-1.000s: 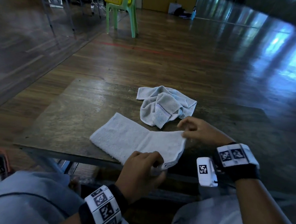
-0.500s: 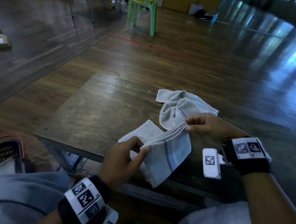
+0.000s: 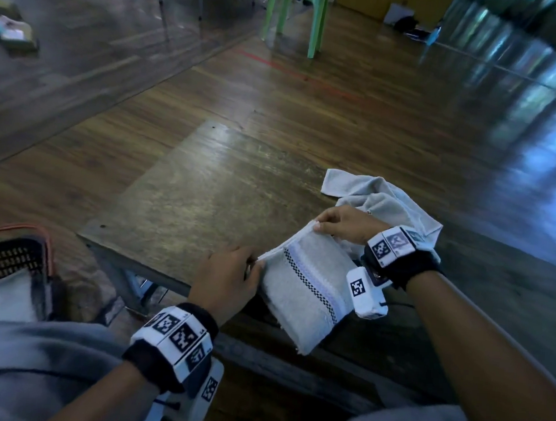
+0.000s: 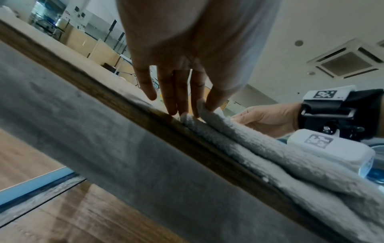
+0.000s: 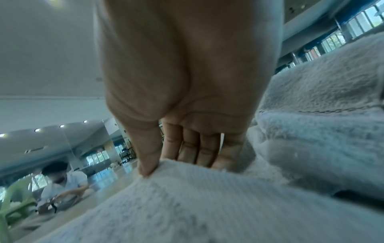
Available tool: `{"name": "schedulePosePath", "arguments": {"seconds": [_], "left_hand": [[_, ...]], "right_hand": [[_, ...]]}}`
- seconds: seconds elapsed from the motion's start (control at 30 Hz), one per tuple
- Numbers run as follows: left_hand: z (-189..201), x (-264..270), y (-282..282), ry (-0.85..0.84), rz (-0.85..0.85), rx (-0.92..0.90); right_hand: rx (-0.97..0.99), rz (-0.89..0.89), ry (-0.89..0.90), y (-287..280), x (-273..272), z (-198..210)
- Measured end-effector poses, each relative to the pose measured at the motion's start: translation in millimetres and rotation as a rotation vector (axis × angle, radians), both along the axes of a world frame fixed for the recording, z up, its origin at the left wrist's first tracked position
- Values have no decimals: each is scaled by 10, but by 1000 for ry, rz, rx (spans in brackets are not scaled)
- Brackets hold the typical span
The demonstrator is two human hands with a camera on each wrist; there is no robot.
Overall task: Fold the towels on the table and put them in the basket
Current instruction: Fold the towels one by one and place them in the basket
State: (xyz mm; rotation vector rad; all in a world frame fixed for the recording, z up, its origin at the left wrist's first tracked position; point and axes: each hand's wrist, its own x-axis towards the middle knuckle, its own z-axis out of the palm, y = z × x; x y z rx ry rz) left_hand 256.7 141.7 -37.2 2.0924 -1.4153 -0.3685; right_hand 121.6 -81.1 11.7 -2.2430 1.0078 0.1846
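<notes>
A pale grey folded towel [image 3: 301, 286] with a checkered stripe lies at the near edge of the wooden table [image 3: 206, 189], its lower end hanging over the edge. My left hand [image 3: 255, 262] pinches its left top corner, seen in the left wrist view with the towel [image 4: 239, 136] edge between the fingertips of that hand [image 4: 202, 108]. My right hand [image 3: 316, 225] pinches the far top corner; the right wrist view shows that hand [image 5: 166, 164] with thumb on the cloth [image 5: 197, 197] and fingers behind. A second, crumpled towel [image 3: 385, 197] lies behind my right hand.
A dark basket [image 3: 10, 255] with an orange rim stands on the floor at my left, beside my knee. A green plastic chair [image 3: 295, 13] stands far back. A seated person [image 5: 60, 185] shows in the right wrist view. Wooden floor surrounds the table.
The towel lay half-open on the table; both hands lifted it and folded it over. It now lies doubled with the checkered stripe on top, draped over the near edge.
</notes>
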Motion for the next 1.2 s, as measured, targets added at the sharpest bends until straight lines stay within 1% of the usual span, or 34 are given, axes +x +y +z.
{"name": "schedulePosePath", "arguments": {"seconds": [0.13,0.27,0.33,0.4,0.47,0.57,0.67,0.77,0.9,1.03,1.1,1.2], "left_hand": [[-37,69,3,-34,59,29],[-44,94,-8,-2,45,62],[-21,98,-30,18,35,77],[13,116,-71,34,25,107],[41,142,-125,11,11,129],[62,149,-189,-32,-43,131],[79,106,-210,-54,-94,140],[81,96,-199,-94,-100,109],[62,105,-192,-100,-119,93],[25,67,-212,-103,-190,36],[16,69,-224,-68,-191,64],[5,102,-243,-34,-177,73]], "right_hand": [[-117,33,72,65,49,-103],[-155,82,-40,156,50,-110],[-177,110,-28,175,23,-90],[-202,132,17,190,-56,-85],[-217,146,57,231,-200,-85],[-203,108,79,350,-463,-140],[-192,33,33,456,-651,-177],[-201,-4,-47,483,-694,-166],[-226,71,-61,510,-647,-166],[-273,123,-89,496,-622,-148],[-261,127,-127,482,-618,-165],[-238,102,-140,474,-621,-200]]}}
